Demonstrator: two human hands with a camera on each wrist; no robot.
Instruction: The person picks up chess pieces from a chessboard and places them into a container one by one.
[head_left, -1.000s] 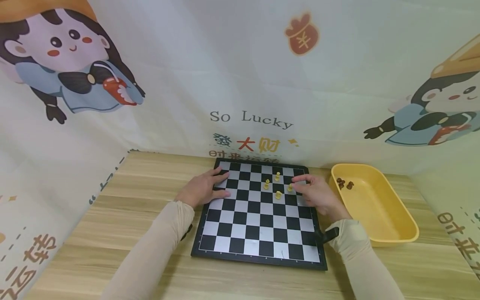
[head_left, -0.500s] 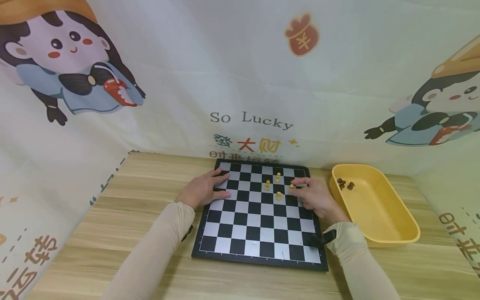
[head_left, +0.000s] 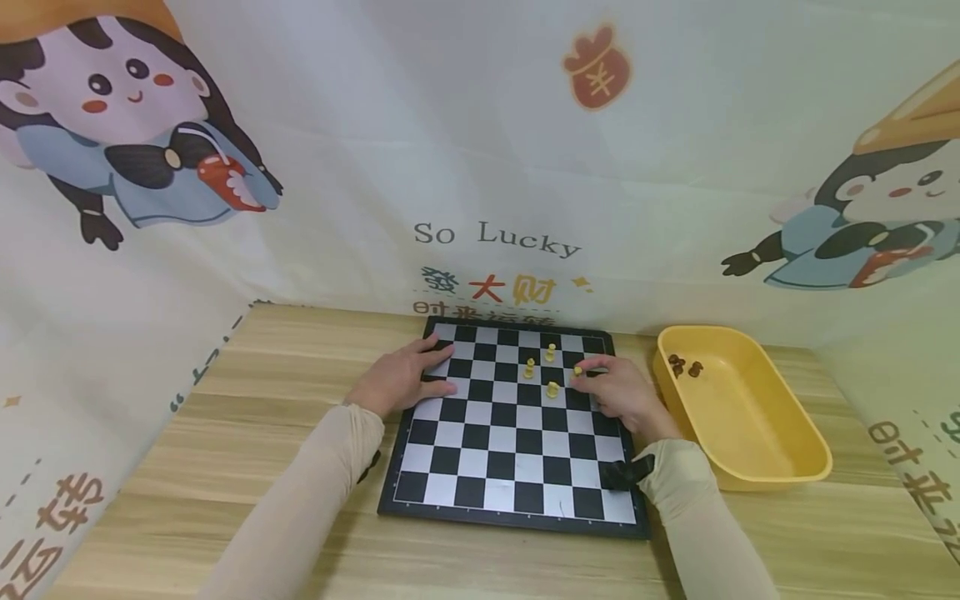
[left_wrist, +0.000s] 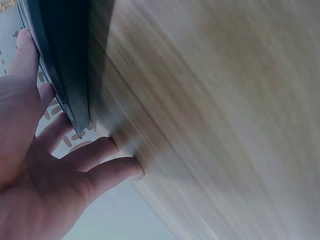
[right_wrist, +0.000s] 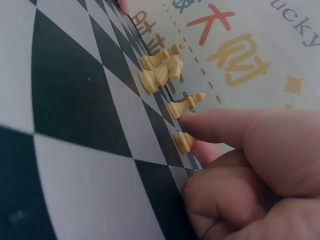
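Observation:
A black-and-white chessboard (head_left: 491, 437) lies on the table. My left hand (head_left: 393, 379) rests on its left side with fingers spread; in the left wrist view, some fingers reach below the board's edge. Near the board's right side, my right hand (head_left: 622, 396) pinches a pale yellow chess piece (right_wrist: 184, 142) between thumb and index finger. Its base shows at the board surface, but its top is hidden in the right wrist view, so its kind is unclear. Close by stand a yellow knight (right_wrist: 160, 75), a taller yellow piece (head_left: 529, 368) and another yellow piece (head_left: 551, 352).
A yellow plastic tray (head_left: 765, 417) stands right of the board, beside my right forearm. Several dark brown chess pieces (head_left: 695, 369) lie at its far left corner. A printed cloth (head_left: 480, 167) hangs behind the wooden table (head_left: 262, 400).
My right thumb and fingers have moved slightly left and closed in around the yellow piece, covering more of it. The left hand and the other pieces stay in place.

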